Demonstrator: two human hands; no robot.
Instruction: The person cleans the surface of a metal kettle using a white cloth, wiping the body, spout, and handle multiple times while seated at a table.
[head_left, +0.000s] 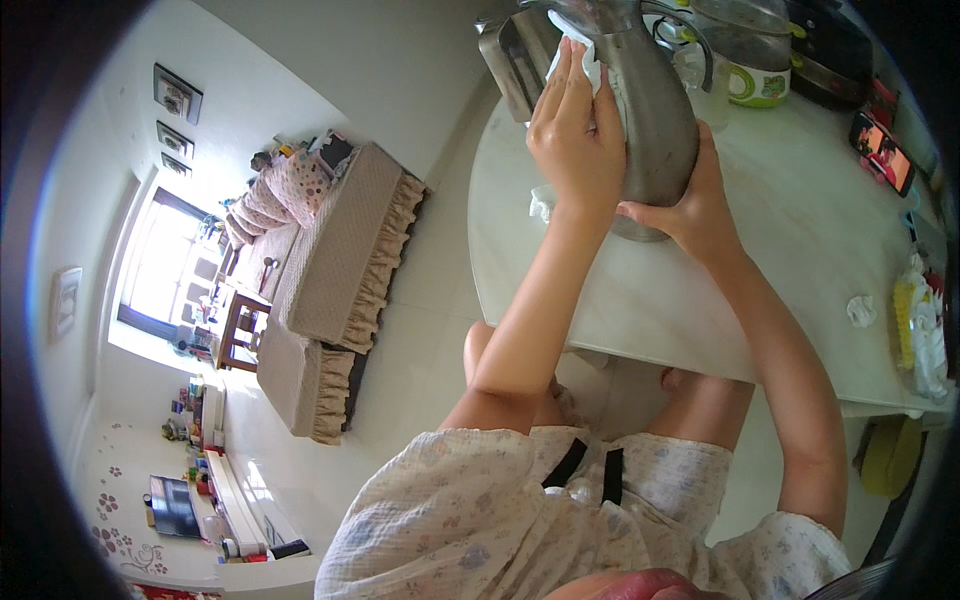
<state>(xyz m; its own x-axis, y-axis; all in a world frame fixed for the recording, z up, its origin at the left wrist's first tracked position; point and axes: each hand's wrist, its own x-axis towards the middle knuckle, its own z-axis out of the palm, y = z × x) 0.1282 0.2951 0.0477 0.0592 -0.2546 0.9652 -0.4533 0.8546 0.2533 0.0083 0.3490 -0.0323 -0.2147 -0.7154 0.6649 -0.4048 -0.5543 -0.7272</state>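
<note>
A brushed-metal jug with a curved handle stands on a pale, marble-look table, near its far side. My left hand presses a white tissue against the jug's upper left side, fingers stretched upward. Around the lower right of its body, my right hand is curled, with the thumb across the front near the base. Behind my left hand is a boxy metal object, partly hidden. One crumpled white tissue lies left of the jug, another towards the right of the table.
A clear container with a green-and-white label and a dark pot stand at the back right. A phone with a lit screen leans at the right. Below it lies a pack with yellow and white contents. A sofa is across the room.
</note>
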